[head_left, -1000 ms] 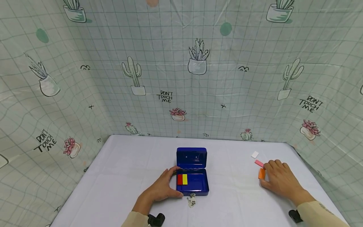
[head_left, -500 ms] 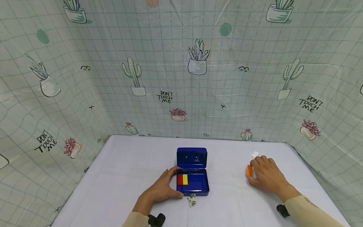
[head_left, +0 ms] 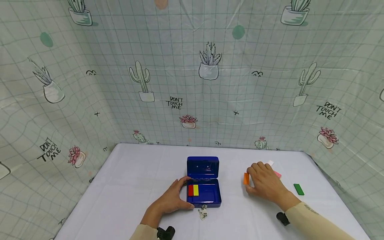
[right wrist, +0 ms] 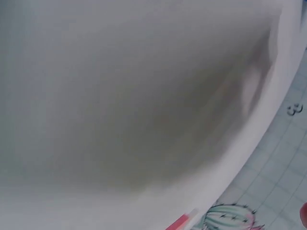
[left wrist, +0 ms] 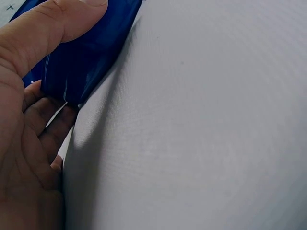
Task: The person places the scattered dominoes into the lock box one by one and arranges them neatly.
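A small blue metal box [head_left: 209, 197] with its lid raised stands mid-table in the head view. Inside, against its left wall, a red block [head_left: 190, 190] and a yellow block [head_left: 196, 190] lie side by side. My left hand [head_left: 171, 196] holds the box's left side, thumb at the front corner and fingers at the back one; the left wrist view shows the thumb over the blue wall [left wrist: 86, 52]. Right of the box, my right hand [head_left: 267, 183] pinches an orange block [head_left: 246, 179] between thumb and fingers. The right wrist view does not show the orange block.
Behind the right hand lie a partly hidden pink block [head_left: 278, 174] and a white block [head_left: 271, 163]. A green block [head_left: 298, 189] is farther right. Keys [head_left: 203, 212] hang at the box's front lock. A patterned curtain [head_left: 168, 80] encloses the white table [head_left: 141, 166].
My right hand has moved left across the table with the orange block, toward the box. The green block, hidden before, now shows. The left hand and the box stay put.
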{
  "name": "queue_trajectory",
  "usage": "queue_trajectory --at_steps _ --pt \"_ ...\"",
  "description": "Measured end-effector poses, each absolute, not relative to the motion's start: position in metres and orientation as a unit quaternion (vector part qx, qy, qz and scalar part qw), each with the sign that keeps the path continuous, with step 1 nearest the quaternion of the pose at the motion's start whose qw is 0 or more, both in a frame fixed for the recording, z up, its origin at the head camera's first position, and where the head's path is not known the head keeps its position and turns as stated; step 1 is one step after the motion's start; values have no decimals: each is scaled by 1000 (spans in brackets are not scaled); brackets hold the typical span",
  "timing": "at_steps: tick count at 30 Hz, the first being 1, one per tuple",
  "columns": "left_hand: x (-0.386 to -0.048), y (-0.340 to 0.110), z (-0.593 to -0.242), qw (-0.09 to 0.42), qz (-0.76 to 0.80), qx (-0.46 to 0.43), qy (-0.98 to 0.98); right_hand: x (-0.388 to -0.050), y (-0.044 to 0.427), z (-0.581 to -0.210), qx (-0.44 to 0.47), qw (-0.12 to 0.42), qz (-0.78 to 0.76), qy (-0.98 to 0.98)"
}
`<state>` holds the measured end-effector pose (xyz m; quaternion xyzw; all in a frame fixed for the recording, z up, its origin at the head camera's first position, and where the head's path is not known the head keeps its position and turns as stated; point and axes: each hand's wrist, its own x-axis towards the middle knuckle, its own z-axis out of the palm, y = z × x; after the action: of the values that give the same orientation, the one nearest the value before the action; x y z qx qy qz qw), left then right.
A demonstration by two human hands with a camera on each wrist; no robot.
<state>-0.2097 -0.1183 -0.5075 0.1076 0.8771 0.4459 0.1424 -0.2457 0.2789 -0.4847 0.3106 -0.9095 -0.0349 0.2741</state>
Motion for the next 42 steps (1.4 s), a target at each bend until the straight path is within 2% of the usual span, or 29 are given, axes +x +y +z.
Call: queue_trajectory --at_steps 21,29,37,42 --pt "-211 -120 -507 136 445 109 878 -242 205 -468 358 271 -28 -893" --pt "-210 -120 -507 138 446 111 878 -236 170 -472 379 246 -41 -891" --pt "-211 -121 -508 143 449 123 873 -236 143 -481 414 250 -73 -872" --pt "-211 -121 -509 147 449 126 872 -237 133 -484 419 225 -93 -875"
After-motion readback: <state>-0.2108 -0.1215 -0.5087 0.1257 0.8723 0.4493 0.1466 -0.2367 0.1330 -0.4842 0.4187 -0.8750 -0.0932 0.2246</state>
